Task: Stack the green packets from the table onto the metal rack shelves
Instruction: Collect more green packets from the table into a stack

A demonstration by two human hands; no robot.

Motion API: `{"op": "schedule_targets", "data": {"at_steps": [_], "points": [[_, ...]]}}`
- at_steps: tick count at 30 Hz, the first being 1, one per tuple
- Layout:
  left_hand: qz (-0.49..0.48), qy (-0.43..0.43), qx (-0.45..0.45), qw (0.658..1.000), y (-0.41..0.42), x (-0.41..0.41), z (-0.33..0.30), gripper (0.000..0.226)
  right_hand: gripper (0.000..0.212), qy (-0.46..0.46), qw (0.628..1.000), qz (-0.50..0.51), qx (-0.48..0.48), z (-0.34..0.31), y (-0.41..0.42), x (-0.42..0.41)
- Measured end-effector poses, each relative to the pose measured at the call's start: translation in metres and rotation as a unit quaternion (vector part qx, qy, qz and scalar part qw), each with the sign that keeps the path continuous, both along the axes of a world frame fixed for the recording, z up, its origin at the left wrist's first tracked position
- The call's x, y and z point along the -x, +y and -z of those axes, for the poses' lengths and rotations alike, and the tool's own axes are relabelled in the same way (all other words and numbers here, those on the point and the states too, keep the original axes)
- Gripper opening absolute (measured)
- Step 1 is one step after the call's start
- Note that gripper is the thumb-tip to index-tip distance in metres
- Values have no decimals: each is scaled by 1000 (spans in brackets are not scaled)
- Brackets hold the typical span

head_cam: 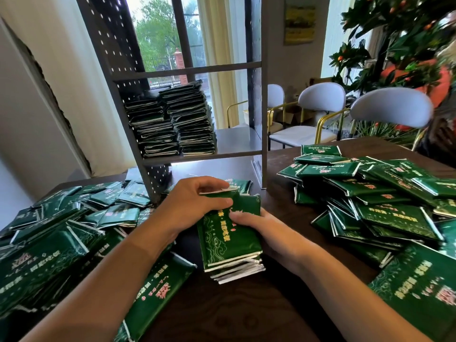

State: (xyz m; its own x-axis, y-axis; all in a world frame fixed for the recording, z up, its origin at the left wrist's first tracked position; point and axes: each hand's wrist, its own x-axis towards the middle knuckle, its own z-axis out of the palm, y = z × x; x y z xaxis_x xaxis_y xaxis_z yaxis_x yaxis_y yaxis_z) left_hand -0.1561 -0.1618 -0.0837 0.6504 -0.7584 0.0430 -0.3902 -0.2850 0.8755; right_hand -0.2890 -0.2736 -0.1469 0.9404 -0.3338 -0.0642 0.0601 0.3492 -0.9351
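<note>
A small stack of green packets stands on the dark table just in front of me. My left hand curls over the stack's top left edge, fingers wrapped round the upper packets. My right hand grips the stack from the right, thumb on the top packet. Loose green packets lie in a heap on the left and another on the right. The grey metal rack stands behind, its lower shelf bearing two tall piles of packets.
The rack's right post rises just beyond my hands. White chairs with gold frames and a leafy tree with orange fruit stand at the back right. A window lies behind the rack. Bare wood table shows near me.
</note>
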Motion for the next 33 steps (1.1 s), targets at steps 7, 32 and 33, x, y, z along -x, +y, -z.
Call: {"op": "schedule_targets", "data": {"at_steps": [7, 32, 33], "points": [[-41, 122, 6, 992, 13, 12, 29, 98, 22, -33, 995, 98, -10, -3, -2, 2], [80, 147, 52, 985, 19, 34, 52, 75, 98, -14, 976, 71, 205, 0, -6, 5], [80, 182, 41, 979, 21, 34, 49, 71, 94, -4, 982, 66, 174, 3, -9, 3]]}}
